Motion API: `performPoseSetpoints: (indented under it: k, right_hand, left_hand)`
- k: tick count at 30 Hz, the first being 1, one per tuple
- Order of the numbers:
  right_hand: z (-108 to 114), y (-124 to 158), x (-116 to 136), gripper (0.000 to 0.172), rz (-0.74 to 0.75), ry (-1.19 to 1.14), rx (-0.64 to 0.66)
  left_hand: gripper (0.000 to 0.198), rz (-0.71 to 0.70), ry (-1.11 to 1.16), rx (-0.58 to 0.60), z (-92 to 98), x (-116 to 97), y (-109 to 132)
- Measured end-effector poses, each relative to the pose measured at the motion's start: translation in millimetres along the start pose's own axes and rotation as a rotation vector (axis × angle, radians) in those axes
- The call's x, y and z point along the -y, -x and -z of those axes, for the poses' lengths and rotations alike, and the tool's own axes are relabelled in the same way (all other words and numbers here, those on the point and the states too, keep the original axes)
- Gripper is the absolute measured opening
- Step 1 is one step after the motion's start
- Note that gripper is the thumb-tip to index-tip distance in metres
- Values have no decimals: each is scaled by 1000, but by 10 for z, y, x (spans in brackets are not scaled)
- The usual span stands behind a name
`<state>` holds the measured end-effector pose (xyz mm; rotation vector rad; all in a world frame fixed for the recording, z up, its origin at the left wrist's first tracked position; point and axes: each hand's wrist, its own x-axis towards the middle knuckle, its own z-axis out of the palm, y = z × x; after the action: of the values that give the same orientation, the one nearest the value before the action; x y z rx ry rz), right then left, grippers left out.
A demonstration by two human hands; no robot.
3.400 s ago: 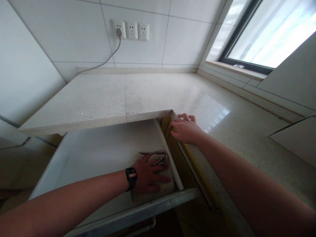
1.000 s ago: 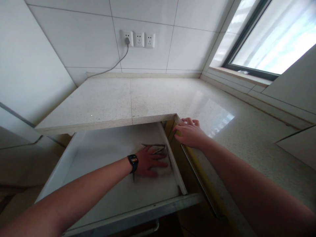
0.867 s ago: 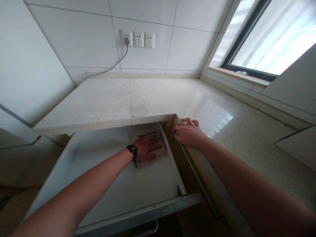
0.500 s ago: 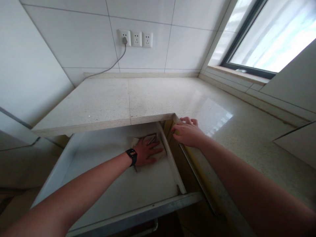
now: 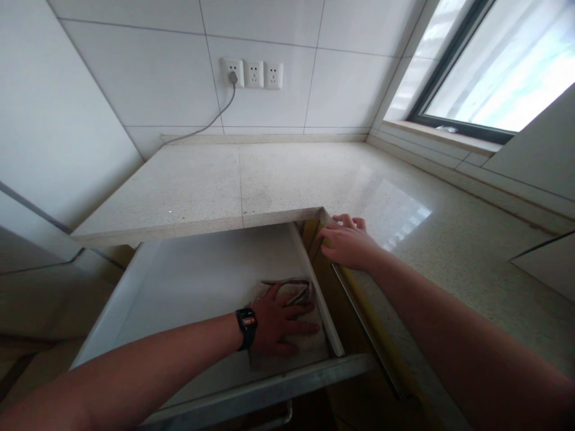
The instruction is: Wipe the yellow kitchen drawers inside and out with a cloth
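My left hand (image 5: 285, 323), with a black watch (image 5: 247, 328) on its wrist, lies flat with fingers spread on a light cloth (image 5: 309, 347). Dark stripes show on the cloth's far part. Beneath it is the white bottom of a pulled-out drawer (image 5: 202, 269), near the drawer's front right corner. My right hand (image 5: 350, 242) rests on the countertop edge (image 5: 326, 214) by the inner corner. Its fingers are loosely bent over that edge and grasp no separate thing.
A yellow cabinet front with a long metal handle (image 5: 366, 329) stands right of the drawer. Above the pale countertop (image 5: 287, 173), a grey cord (image 5: 206, 127) runs to a wall socket (image 5: 232, 73). A window (image 5: 485, 78) is at the upper right, a white panel (image 5: 54, 108) at the left.
My left hand has slid the cloth toward the drawer's front right corner. My right hand stays at the counter edge. The view has shifted slightly.
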<state>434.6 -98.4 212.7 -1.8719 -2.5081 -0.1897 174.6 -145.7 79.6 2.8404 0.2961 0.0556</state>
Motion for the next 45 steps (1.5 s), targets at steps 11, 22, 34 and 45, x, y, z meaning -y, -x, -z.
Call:
performPoseSetpoints:
  k: [11,22,34,45]
  right_hand:
    - [-14,-1,-10,26,0,-13,-11]
    - [-13,-2,-3,28,-8,-9,-1]
    - [-11,-5,-2,29,-8,-10,-7]
    - [-24,-3,-2,28,-8,-34,-14]
  left_hand:
    - [67,132,-86,-27,129,685,-227]
    - [63,143,-71,-36,-3,327,-129]
    - [59,-131,29,2,-36,12,161]
    - [61,-46,-23,18,-33,120,872]
